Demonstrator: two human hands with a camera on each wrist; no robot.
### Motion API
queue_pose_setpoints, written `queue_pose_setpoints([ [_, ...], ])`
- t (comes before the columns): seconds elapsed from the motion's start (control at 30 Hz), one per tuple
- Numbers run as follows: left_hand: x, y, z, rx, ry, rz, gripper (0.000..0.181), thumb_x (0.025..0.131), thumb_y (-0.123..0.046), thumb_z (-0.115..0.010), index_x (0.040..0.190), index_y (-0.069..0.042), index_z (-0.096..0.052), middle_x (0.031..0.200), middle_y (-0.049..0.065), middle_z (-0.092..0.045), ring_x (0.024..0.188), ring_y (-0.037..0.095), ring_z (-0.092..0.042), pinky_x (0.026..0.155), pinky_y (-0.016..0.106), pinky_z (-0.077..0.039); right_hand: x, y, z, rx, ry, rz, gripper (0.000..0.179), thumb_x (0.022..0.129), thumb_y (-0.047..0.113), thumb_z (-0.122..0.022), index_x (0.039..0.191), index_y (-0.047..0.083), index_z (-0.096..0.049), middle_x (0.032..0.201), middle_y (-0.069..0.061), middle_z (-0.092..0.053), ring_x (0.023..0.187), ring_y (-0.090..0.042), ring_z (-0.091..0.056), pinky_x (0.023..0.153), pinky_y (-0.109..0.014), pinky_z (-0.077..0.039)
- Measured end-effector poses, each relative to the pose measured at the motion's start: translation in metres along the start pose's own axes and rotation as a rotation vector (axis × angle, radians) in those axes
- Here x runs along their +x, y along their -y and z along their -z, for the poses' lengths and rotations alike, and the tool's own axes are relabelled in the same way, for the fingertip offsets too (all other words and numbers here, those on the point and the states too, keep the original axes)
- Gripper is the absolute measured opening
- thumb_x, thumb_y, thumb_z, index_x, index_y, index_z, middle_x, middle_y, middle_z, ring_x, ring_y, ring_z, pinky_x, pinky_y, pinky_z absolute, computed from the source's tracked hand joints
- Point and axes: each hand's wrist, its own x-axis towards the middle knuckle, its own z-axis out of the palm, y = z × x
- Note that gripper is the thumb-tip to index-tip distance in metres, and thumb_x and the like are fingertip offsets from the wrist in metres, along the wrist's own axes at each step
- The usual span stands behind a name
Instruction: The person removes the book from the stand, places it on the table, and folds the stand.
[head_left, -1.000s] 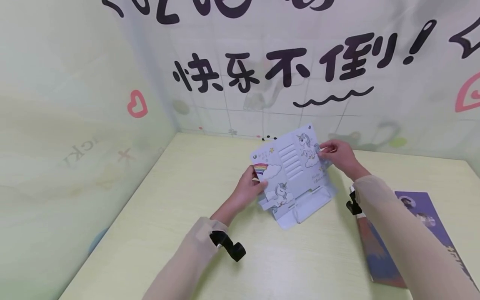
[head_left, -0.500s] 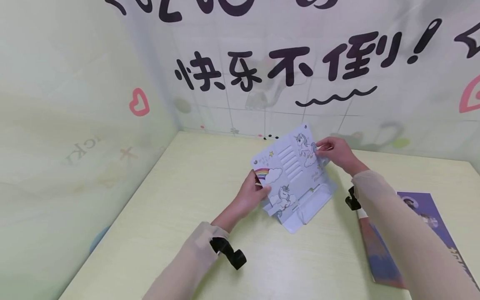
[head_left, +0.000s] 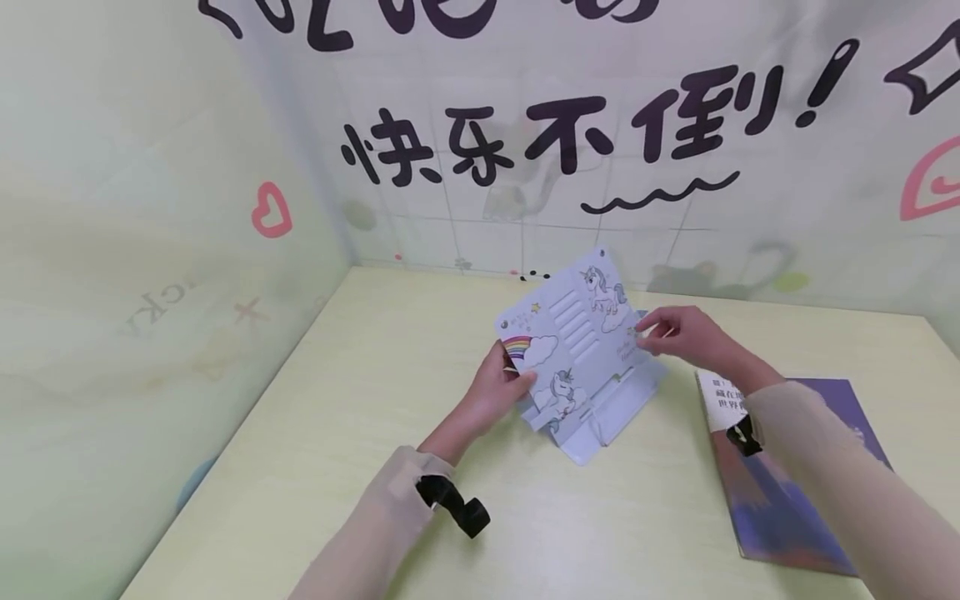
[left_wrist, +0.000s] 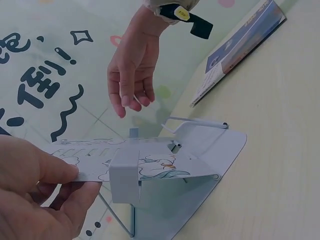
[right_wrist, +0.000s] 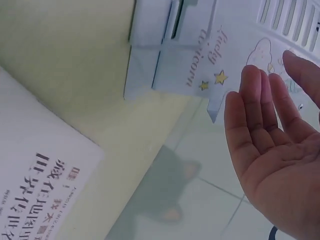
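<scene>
A white book stand (head_left: 551, 354) printed with unicorns, a rainbow and stars leans back on the table, its panel tilted. My left hand (head_left: 493, 390) pinches the panel's left edge, thumb on the front and fingers behind, as the left wrist view also shows. Below the slotted panel is the stand's folded-out ledge (head_left: 630, 404). Just off the panel's right edge is my right hand (head_left: 684, 332), and in the right wrist view its fingers (right_wrist: 252, 102) are loosely bent with nothing between them. A wire support (left_wrist: 116, 216) shows behind the panel in the left wrist view.
A book (head_left: 787, 500) with a purple and orange cover lies on the table (head_left: 300, 467) at the right, partly under my right forearm. A printed cloth wall (head_left: 450, 200) stands at the table's back, and another runs along its left side.
My right hand has let go of the stand's right edge and moved slightly down and right. The stand has turned a little, while my left hand keeps its grip. More of the book shows.
</scene>
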Motion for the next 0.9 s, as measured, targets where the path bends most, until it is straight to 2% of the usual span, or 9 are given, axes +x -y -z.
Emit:
queue_pose_setpoints([
  [0.17,0.000,0.000,0.000,-0.007,0.007,0.005,0.040,0.089,-0.001,-0.054,0.126,-0.007,-0.040,0.104,0.013,-0.053,0.084,0.022,-0.057,0.072,0.031,-0.053,-0.016,0.001,-0.021,0.017,0.094,0.014,0.028,0.081,0.011,-0.068,0.100,-0.008,-0.061,0.070,-0.005,-0.059,0.067,-0.026,-0.059,0.055,-0.025,-0.044],
  [0.33,0.000,0.000,0.001,-0.021,0.015,-0.008,0.039,0.089,0.000,-0.054,0.126,-0.005,-0.040,0.104,0.015,-0.052,0.084,0.022,-0.057,0.071,0.030,-0.053,-0.023,-0.003,-0.038,0.031,0.125,0.007,0.025,0.081,0.011,-0.069,0.098,-0.006,-0.062,0.068,-0.003,-0.058,0.065,-0.024,-0.058,0.055,-0.027,-0.042],
  [0.47,0.000,0.000,0.001,-0.026,0.026,-0.010,0.040,0.089,0.001,-0.054,0.126,-0.005,-0.040,0.105,0.016,-0.052,0.085,0.023,-0.057,0.073,0.031,-0.053,-0.023,-0.008,-0.050,0.057,0.101,0.013,0.022,0.080,0.010,-0.069,0.095,-0.006,-0.062,0.070,-0.004,-0.059,0.065,-0.020,-0.056,0.056,-0.026,-0.044],
  [0.67,0.001,0.001,0.003,-0.029,0.074,-0.007,0.041,0.090,0.000,-0.052,0.129,-0.008,-0.040,0.108,0.013,-0.054,0.088,0.023,-0.058,0.076,0.032,-0.052,-0.021,-0.013,-0.062,0.079,0.008,0.016,0.015,0.079,0.006,-0.069,0.088,-0.005,-0.064,0.072,-0.004,-0.060,0.068,-0.016,-0.054,0.058,-0.022,-0.047],
  [0.9,0.002,0.001,0.005,-0.062,0.106,-0.002,0.043,0.090,0.001,-0.051,0.131,-0.009,-0.039,0.110,0.013,-0.054,0.090,0.023,-0.058,0.078,0.032,-0.052,-0.019,-0.012,-0.064,0.093,-0.008,-0.034,0.015,0.079,0.006,-0.069,0.086,-0.006,-0.065,0.072,-0.004,-0.063,0.067,-0.015,-0.056,0.057,-0.021,-0.048],
])
